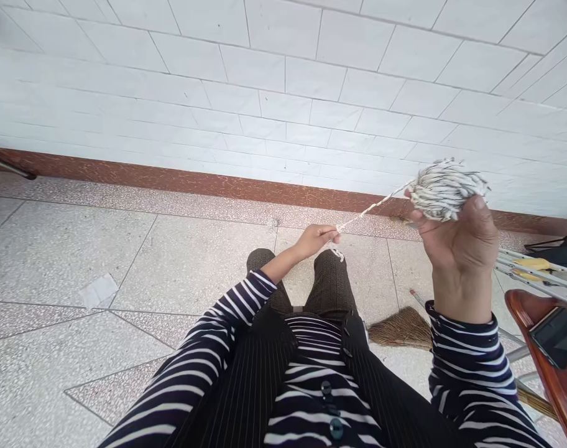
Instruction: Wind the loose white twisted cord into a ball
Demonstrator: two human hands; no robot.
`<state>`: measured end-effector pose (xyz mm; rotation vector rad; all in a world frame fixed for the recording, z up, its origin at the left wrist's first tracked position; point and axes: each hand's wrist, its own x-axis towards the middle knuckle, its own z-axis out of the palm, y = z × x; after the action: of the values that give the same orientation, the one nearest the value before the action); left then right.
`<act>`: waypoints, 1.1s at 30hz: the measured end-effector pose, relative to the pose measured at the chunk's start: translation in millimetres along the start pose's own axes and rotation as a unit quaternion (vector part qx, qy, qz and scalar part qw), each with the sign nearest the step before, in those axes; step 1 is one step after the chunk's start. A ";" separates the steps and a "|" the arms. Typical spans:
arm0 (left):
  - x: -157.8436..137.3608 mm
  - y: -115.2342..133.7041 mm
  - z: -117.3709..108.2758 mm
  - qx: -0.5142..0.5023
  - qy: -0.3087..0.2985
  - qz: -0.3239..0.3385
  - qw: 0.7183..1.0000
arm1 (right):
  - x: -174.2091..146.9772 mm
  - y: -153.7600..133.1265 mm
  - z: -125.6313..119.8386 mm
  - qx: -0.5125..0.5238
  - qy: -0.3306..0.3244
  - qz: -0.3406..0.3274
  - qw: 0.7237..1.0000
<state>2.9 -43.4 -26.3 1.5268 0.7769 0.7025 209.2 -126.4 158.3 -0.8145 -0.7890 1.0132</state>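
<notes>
My right hand [458,249] is raised on the right side, its fingers and thumb wrapped round a pom-pom-like bundle of off-white strands [446,190] with darker tips. From the bundle's left side a twisted white cord [381,202] slants down to my left hand [318,239]. That hand pinches the cord in front of my knees. Beneath its fingers hangs a loose cord end [336,250]. The cord looks fairly straight between the two hands. Some fingers of my right hand are hidden behind the bundle.
A white tiled wall [283,118] with a red-brown skirting [194,190] stands ahead. Right of my legs lies a straw broom [400,328]. Farther right, a phone [561,336] rests on a brown wooden surface [528,317]. White paper [99,291] lies on the left floor.
</notes>
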 end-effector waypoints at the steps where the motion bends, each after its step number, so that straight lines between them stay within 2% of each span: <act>1: -4.7 -5.9 -6.4 -0.004 0.000 0.002 1.000 | 2.8 -0.2 -4.1 0.008 0.016 -0.001 1.000; 4: -17.8 -16.5 -29.1 -0.003 0.008 0.001 1.000 | 12.9 3.9 -16.0 0.034 0.064 0.008 0.997; 6: -26.4 -14.6 -44.8 0.001 0.031 -0.009 0.999 | 20.9 10.2 -23.0 0.050 0.094 0.007 0.994; 9: -41.2 1.7 -64.3 -0.037 0.065 -0.018 0.997 | 36.1 24.0 -34.9 0.068 0.139 -0.014 0.988; 11: -51.5 16.2 -73.1 -0.099 0.055 -0.019 0.993 | 47.7 35.2 -45.0 0.075 0.168 -0.019 0.983; 13: -59.2 26.2 -79.6 -0.159 0.052 -0.016 0.986 | 57.9 45.9 -55.0 0.082 0.196 -0.004 0.977; 15: -62.1 26.4 -85.1 -0.186 0.083 -0.008 0.979 | 63.4 53.2 -61.5 0.092 0.207 0.018 0.974; 18: -56.4 8.2 -90.7 -0.096 0.127 -0.049 0.986 | 59.5 54.1 -57.7 0.102 0.177 0.031 0.978; 20: -48.3 -7.5 -88.9 0.014 0.119 -0.105 0.987 | 50.8 50.5 -45.3 0.088 0.140 0.033 0.986; 22: -38.4 -15.9 -79.7 0.072 0.110 -0.114 0.985 | 40.9 48.1 -28.0 0.063 0.104 0.046 0.991; 25: -20.7 -5.4 -54.4 0.057 0.101 -0.042 0.992 | 29.7 53.5 -1.0 0.025 0.060 0.089 0.994; 29: 7.0 30.7 -21.0 0.006 0.080 0.083 0.993 | 22.6 71.1 23.0 -0.024 -0.008 0.164 0.986; 31: 17.1 41.6 -12.6 -0.007 0.084 0.109 0.990 | 21.8 76.7 28.1 -0.042 -0.025 0.184 0.982; 33: 20.0 42.7 -10.0 -0.009 0.068 0.101 0.992 | 23.3 77.9 28.5 -0.048 -0.023 0.180 0.982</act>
<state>10.0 -23.6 17.0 1.5665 0.7206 0.9706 160.9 -75.0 108.7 -1.0450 -0.7490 1.3256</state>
